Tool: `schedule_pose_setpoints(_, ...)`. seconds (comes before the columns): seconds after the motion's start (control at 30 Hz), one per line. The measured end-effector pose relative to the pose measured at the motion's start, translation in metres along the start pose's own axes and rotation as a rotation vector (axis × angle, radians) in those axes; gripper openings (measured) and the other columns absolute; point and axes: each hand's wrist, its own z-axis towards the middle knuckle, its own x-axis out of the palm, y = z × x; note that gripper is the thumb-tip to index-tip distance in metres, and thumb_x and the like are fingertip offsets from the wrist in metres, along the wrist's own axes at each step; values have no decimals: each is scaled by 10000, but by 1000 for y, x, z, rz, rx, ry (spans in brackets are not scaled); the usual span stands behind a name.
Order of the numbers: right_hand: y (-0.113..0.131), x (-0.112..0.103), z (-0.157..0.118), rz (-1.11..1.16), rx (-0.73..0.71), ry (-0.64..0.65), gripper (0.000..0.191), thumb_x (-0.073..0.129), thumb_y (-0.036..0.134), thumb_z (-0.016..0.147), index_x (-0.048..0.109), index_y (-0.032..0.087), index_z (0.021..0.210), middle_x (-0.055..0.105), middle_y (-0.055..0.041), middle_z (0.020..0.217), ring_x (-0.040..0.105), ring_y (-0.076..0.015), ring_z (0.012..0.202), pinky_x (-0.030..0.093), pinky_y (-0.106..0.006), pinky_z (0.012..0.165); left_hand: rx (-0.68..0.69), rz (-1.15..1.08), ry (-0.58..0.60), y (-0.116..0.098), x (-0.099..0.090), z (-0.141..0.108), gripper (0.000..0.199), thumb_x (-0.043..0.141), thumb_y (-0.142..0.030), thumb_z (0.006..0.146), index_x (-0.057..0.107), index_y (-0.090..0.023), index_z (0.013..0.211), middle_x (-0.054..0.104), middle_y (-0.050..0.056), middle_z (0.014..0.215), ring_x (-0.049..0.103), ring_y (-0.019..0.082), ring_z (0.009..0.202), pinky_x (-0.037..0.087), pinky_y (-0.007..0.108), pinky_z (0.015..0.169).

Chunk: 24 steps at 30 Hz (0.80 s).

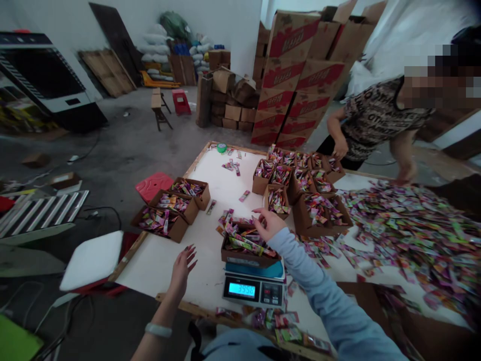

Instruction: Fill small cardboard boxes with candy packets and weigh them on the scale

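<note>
A brown box full of small colourful packets rests on a digital scale with a lit display. Over the box's right rear part is my right hand, its fingers curled together; whether a packet is between them is too small to tell. My left hand hovers left of the scale, fingers apart, holding nothing. Loose packets lie just behind the box. More filled boxes stand at the table's left edge, and others are grouped to the right of my right hand.
A large heap of packets covers the right side of the white table. Across the table a person reaches toward the heap. Green tape lies at the far edge. A white-topped stool is at the left.
</note>
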Motion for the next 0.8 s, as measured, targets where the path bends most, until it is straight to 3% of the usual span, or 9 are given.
schedule_pose_setpoints(0.2, 0, 7, -2, 202, 79, 19, 329, 524, 310, 785, 611, 179, 1073, 612, -8, 695, 558, -144, 624, 459, -281, 646, -33, 6, -19, 5, -3, -3, 284, 457, -305, 880, 604, -154, 1071, 560, 176, 1321, 540, 249, 1206, 413, 474, 1016)
schedule_pose_setpoints(0.3, 3, 15, 1, 451, 10, 2, 538, 607, 432, 746, 522, 186, 1216, 649, -73, 958, 620, -190, 876, 500, -332, 780, -40, 2, -19, 5, -1, -5, 281, 459, -302, 880, 598, -152, 1072, 551, 182, 1330, 539, 251, 1208, 417, 471, 1012)
schedule_pose_setpoints(0.37, -2, 16, 6, 607, -25, -102, 635, 626, 488, 726, 469, 186, 1262, 608, -122, 1143, 582, -224, 1071, 485, -374, 884, -33, -1, -12, 5, 0, -6, 278, 468, -306, 874, 601, -153, 1065, 551, 180, 1331, 542, 251, 1204, 423, 465, 1007)
schedule_pose_setpoints(0.43, -16, 14, 11, 696, 22, -252, 592, 598, 517, 743, 488, 178, 1215, 603, -143, 1163, 572, -237, 1110, 467, -409, 930, -27, 0, -6, 5, 0, -6, 277, 473, -313, 871, 605, -156, 1057, 551, 175, 1331, 545, 252, 1200, 427, 462, 1004)
schedule_pose_setpoints(0.53, -49, 7, 11, 699, 159, -393, 477, 576, 543, 749, 561, 180, 1058, 657, -130, 1033, 621, -236, 994, 461, -451, 936, -35, 1, -16, 6, -3, -5, 278, 468, -317, 872, 601, -156, 1055, 553, 172, 1328, 541, 255, 1204, 430, 457, 1000)
schedule_pose_setpoints(0.67, -97, 7, -6, 589, 270, -409, 492, 620, 566, 686, 587, 187, 998, 666, -127, 1018, 615, -251, 993, 448, -480, 951, -52, 7, -38, 14, -7, 2, 276, 461, -318, 874, 598, -161, 1055, 559, 168, 1315, 537, 253, 1204, 435, 445, 992)
schedule_pose_setpoints(0.8, -136, 29, -25, 604, 507, -278, 673, 716, 574, 534, 558, 179, 1056, 663, -120, 983, 618, -273, 1006, 465, -468, 930, -119, 53, 1, 27, -5, 18, 298, 457, -344, 879, 578, -169, 1087, 515, 167, 1357, 491, 266, 1248, 401, 457, 1016)
